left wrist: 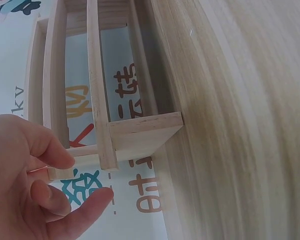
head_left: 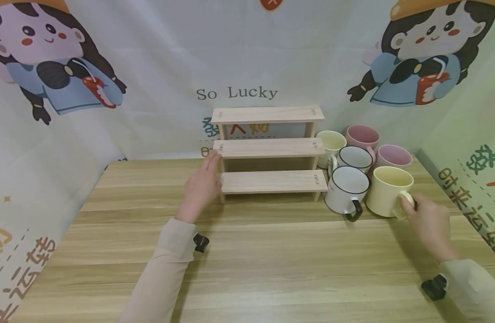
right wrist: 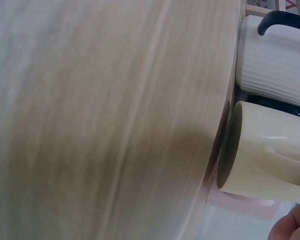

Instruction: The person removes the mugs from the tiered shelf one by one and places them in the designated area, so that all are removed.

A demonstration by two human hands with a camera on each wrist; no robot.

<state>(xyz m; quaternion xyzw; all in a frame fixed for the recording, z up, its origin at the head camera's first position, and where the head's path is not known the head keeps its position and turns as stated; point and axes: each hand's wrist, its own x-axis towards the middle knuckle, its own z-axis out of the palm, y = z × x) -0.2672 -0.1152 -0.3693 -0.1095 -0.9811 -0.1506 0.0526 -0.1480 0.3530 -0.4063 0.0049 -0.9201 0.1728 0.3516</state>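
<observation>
My right hand (head_left: 429,224) pinches the handle of a pale yellow mug (head_left: 382,197) at the front right of a group of mugs. In the right wrist view the underside of the yellow mug (right wrist: 275,145) shows, its base close to the table. A white mug (head_left: 344,193) with a black rim and black handle is right beside it. My left hand (head_left: 201,186) is at the left end of a three-tier wooden shelf (head_left: 271,181), fingers extended toward the middle tier. In the left wrist view the left hand's fingertips (left wrist: 65,160) overlap the shelf's end.
Behind the front mugs stand a second white mug (head_left: 354,157), a pale green-yellow mug (head_left: 331,141) near the shelf and two pink mugs, one at the back (head_left: 362,137). A printed cloth (head_left: 162,67) hangs behind the wooden table (head_left: 247,269) and along its sides.
</observation>
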